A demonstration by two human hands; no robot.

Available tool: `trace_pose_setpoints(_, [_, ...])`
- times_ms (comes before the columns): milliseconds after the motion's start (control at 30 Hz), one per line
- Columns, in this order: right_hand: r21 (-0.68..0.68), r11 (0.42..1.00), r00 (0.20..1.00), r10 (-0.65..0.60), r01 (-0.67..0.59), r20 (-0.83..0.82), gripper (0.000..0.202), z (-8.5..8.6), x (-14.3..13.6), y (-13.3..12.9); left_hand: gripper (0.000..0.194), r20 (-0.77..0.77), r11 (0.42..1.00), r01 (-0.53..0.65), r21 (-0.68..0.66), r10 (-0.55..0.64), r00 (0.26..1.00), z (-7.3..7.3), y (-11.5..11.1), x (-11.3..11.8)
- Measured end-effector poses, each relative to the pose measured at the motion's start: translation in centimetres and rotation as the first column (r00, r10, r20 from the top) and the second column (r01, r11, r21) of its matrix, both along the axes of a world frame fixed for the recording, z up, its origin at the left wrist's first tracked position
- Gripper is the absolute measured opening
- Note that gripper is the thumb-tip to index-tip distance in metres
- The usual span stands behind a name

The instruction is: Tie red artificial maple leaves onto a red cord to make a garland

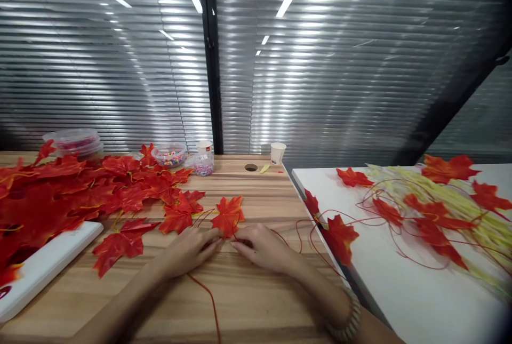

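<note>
An artificial red-orange maple leaf [228, 216] stands just above my fingertips, its base between my two hands. My left hand [196, 249] is closed in a pinch at the leaf's lower edge. Thin red cord [208, 292] runs out from under it toward the front of the table. Close by, my right hand [260, 248] has thumb and forefinger pressed together on red cord by the leaf's base. More of that cord trails off to the right. The exact grip at the fingertips is partly hidden. A beaded bracelet circles my right wrist.
A heap of red maple leaves [76, 189] covers the left, beside a white slab-like object [52, 264]. Bead tubs [170, 156] and a paper cup [278, 153] stand at the back. On the white table [400, 296], strung leaves lie over pale yellow strands [424, 194].
</note>
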State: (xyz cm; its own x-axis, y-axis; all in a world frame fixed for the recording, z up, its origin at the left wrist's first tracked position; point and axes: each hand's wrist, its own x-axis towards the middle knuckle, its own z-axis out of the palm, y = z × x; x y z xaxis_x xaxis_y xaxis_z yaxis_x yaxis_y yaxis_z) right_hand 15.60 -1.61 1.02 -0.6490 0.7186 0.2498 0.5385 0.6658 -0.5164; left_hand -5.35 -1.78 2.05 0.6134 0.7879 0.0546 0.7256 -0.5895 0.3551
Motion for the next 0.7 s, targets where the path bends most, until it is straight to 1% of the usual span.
trace_pose_setpoints(200, [-0.006,1.000,1.000,0.020,-0.020,0.013,0.023,0.15,0.16,-0.01,0.033,-0.030,1.000,-0.010,0.002,0.010,0.999,-0.16,0.13,-0.13])
trace_pose_setpoints(400, [0.007,1.000,1.000,0.028,-0.028,0.003,0.023,0.25,-0.02,-0.17,0.033,-0.022,1.000,-0.026,0.004,0.026,0.999,-0.10,0.20,-0.11])
trace_pose_setpoints(567, [0.030,1.000,1.000,0.001,0.000,-0.029,0.024,0.29,-0.03,-0.19,0.033,-0.007,1.000,-0.019,0.014,0.019,1.000,-0.11,0.23,0.00])
trace_pose_setpoints(700, [0.051,0.999,0.999,-0.006,0.009,-0.051,0.024,0.24,0.01,-0.01,0.033,-0.032,0.999,-0.044,0.007,0.044,0.999,-0.03,0.20,0.12])
